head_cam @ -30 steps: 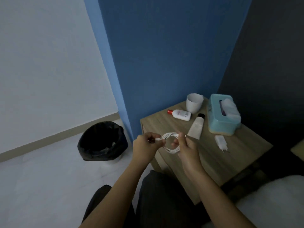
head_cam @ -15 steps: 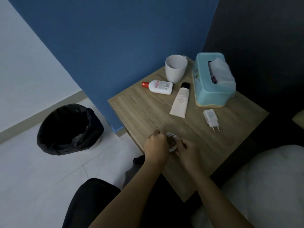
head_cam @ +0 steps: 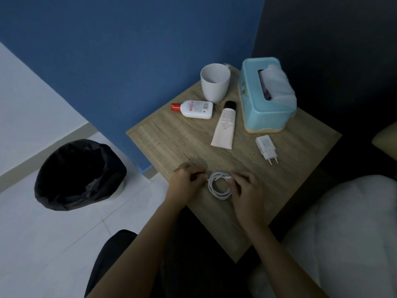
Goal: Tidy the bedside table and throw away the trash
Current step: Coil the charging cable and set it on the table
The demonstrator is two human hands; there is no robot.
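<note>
A coiled white cable (head_cam: 218,186) lies on the wooden bedside table (head_cam: 169,145) near its front edge. My left hand (head_cam: 185,182) pinches the coil's left side. My right hand (head_cam: 245,188) pinches its right side, fingers curled over the loops. Further back on the table are a white charger plug (head_cam: 266,147), a beige tube with a black cap (head_cam: 224,125), a white bottle with a red cap (head_cam: 193,109) lying on its side, a white cup (head_cam: 214,84) and a teal tissue box (head_cam: 267,95).
A bin lined with a black bag (head_cam: 79,175) stands on the white tiled floor left of the table. A blue wall rises behind the table. White bedding (head_cam: 343,233) lies at the lower right. My dark-trousered knee is below the table's front corner.
The cable coil has come down from mid-air onto the table top, both hands still on it. The view has tilted down and closer to the table.
</note>
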